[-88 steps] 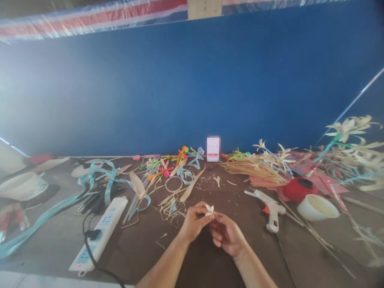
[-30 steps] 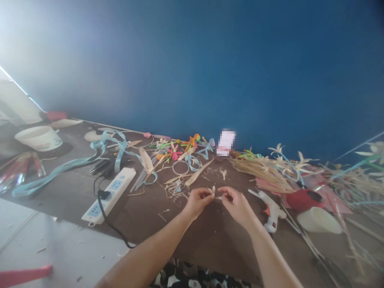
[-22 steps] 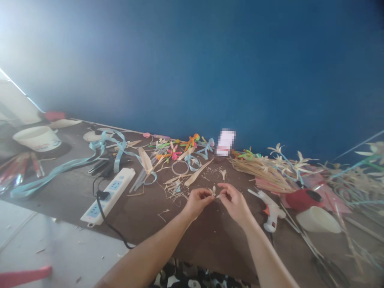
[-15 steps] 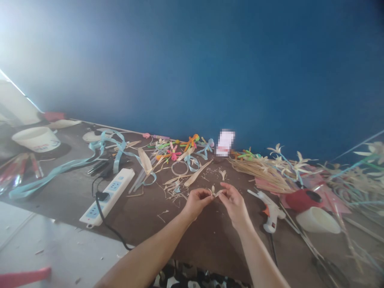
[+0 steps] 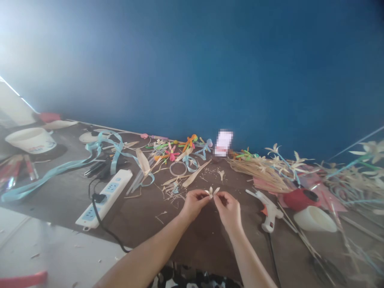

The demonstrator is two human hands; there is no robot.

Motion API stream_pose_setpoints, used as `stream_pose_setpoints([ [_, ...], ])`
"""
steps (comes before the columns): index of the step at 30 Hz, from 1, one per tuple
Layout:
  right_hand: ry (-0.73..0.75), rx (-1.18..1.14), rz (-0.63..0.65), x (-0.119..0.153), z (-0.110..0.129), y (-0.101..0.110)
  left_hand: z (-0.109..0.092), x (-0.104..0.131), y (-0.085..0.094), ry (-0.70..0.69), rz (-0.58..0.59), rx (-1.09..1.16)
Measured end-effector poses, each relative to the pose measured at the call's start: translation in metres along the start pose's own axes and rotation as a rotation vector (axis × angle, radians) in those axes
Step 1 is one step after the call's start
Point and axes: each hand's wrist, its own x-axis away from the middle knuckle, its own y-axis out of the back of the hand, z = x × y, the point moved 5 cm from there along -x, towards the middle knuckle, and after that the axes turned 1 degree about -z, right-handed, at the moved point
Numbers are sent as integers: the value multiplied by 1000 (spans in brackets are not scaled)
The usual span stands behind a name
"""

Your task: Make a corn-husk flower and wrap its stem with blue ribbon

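A small cream-coloured flower (image 5: pixel 211 191) with pointed petals is held upright between my two hands, over the brown table (image 5: pixel 195 252). My left hand (image 5: pixel 194 204) pinches it from the left with thumb and forefinger. From the right, my right hand (image 5: pixel 228 207) grips it in a like pinch, its other fingers curled. Just beyond my hands lies a loose dried blossom (image 5: pixel 221 175). Left of it are a long dried husk (image 5: pixel 196 174) and thin scattered straw bits.
A white glue gun (image 5: pixel 271 212) lies to the right, near a white cup (image 5: pixel 315 219) and a red object (image 5: pixel 301 199). At left are a power strip (image 5: pixel 105 199), blue ribbon (image 5: pixel 57 173) and a white bowl (image 5: pixel 31 141). Dried stalks (image 5: pixel 259 172) lie near the blue wall.
My right hand has turned and its raised forefinger has come down to the flower. The petals now show more spread between my fingertips. The view has shifted slightly.
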Motion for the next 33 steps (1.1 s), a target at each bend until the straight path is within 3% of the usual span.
stream_pose_setpoints([
  [14, 27, -45, -15, 5, -3, -5, -2, -1, 1, -9, -1, -62],
  [22, 35, -7, -10, 6, 1, -3, -15, 1, -3, -83, 26, -65],
  [33, 35, 10, -18, 6, -2, -3, -6, 0, 0, -73, 12, -129],
])
